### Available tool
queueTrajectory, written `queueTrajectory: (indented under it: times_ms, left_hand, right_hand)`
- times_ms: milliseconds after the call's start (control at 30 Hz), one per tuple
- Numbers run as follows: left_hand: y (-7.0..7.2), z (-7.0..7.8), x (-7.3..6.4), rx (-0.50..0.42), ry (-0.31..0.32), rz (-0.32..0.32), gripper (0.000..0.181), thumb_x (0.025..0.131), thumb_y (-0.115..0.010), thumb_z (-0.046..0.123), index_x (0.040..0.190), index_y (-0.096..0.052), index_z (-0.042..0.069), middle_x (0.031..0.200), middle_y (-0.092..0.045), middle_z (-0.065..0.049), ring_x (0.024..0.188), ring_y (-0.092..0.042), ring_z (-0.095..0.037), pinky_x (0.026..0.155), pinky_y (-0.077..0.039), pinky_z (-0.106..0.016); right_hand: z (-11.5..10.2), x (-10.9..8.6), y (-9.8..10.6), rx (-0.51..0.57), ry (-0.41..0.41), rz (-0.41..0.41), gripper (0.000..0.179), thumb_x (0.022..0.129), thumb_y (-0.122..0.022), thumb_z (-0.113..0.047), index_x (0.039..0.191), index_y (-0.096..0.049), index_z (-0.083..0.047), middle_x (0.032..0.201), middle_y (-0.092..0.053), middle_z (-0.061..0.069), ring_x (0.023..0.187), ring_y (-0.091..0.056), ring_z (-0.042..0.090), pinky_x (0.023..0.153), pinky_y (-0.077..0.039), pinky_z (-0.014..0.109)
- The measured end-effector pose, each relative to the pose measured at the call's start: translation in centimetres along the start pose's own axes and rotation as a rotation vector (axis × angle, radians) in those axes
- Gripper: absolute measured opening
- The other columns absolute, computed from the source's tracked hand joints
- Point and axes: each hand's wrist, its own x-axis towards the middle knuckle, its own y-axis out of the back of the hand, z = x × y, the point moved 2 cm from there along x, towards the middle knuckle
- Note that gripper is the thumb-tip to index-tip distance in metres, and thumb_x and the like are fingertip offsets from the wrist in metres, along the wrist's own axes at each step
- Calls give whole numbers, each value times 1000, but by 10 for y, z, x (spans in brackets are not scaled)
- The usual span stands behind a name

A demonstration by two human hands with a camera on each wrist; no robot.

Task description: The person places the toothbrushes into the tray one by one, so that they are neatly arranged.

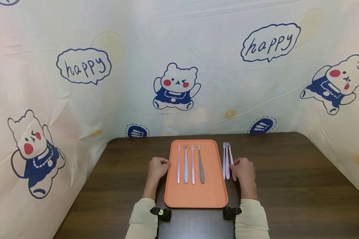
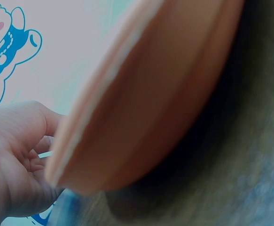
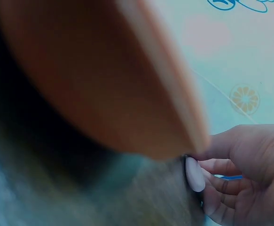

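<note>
Left hand (image 1: 159, 167): fingers bent, tips at the left rim of the orange tray (image 1: 197, 196); whether they pinch it cannot be told, the rim hiding part of them.
Tray position: flat on the dark wood-grain surface (image 1: 290, 172), between both hands.
Tray contents: four toothbrushes, apart, heads toward the far edge: first pink toothbrush (image 1: 179, 164), light blue toothbrush (image 1: 186, 166), second pink toothbrush (image 1: 192, 166), grey toothbrush (image 1: 201, 166), the last slightly slanted.
Right of tray: pale toothbrushes (image 1: 227, 169), three, close together on the surface.
Right hand (image 1: 244, 169): fingers pinching the rightmost pale toothbrush (image 1: 231, 156) by its handle.
</note>
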Motion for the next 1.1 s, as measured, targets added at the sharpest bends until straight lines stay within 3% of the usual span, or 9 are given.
queueTrajectory:
  times_ms: [433, 1100]
  left_hand:
    - [-1, -1, 2, 8, -4, 6, 15, 87, -69, 12, 91, -81, 3, 90, -77, -13, 75, -67, -19, 61, -51, -29]
    - [-2, 2, 4, 1, 9, 5, 15, 87, -69, 12, 92, -81, 3, 90, -78, -13, 73, -67, -19, 60, -52, -29]
  right_hand:
    - [1, 2, -1, 16, -44, -4, 25, 92, -67, -19, 101, -71, 4, 89, -68, 20, 77, -62, 30, 61, -47, 33]
    - [-1, 5, 4, 59, -35, -34, 22, 91, -67, -14, 97, -72, 6, 84, -67, 19, 77, -62, 29, 58, -49, 31]
